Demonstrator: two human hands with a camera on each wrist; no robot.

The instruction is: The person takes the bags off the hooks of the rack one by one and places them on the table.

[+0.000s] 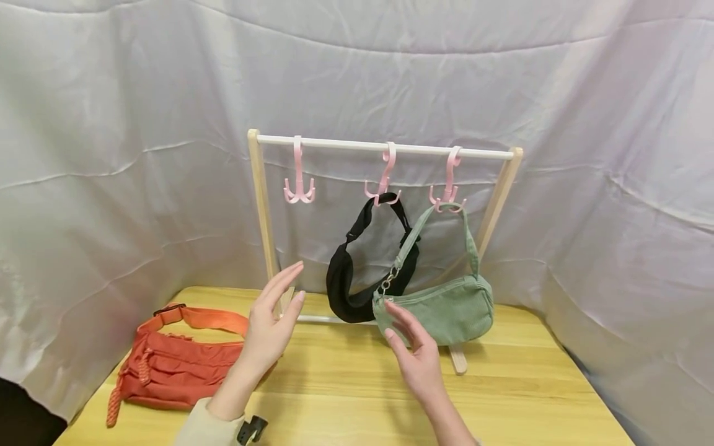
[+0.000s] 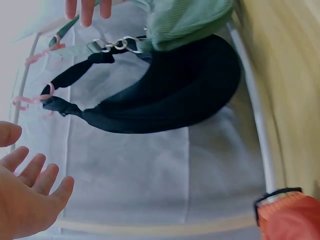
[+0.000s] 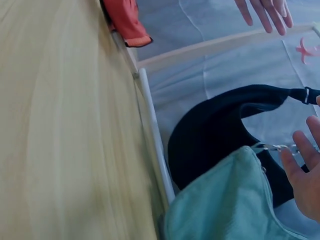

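My left hand (image 1: 269,328) is raised left of the black bag, fingers extended and nothing in them. In front of the green corduroy bag (image 1: 446,310) is my right hand (image 1: 415,359), its fingers loosely spread and overlapping the bag's left end in the head view. The green bag hangs by its strap from the right pink hook (image 1: 450,179). A black shoulder bag (image 1: 340,279) hangs from the middle pink hook (image 1: 386,173), partly behind the green one. On the table at left lies a red-orange bag (image 1: 189,365), partly hidden by my left forearm.
A rack with wooden posts (image 1: 260,204) and a white top bar (image 1: 334,144) stands toward the back of the wooden table (image 1: 530,384). The left pink hook (image 1: 299,176) bears no bag. Grey cloth (image 1: 446,74) hangs behind and at both sides.
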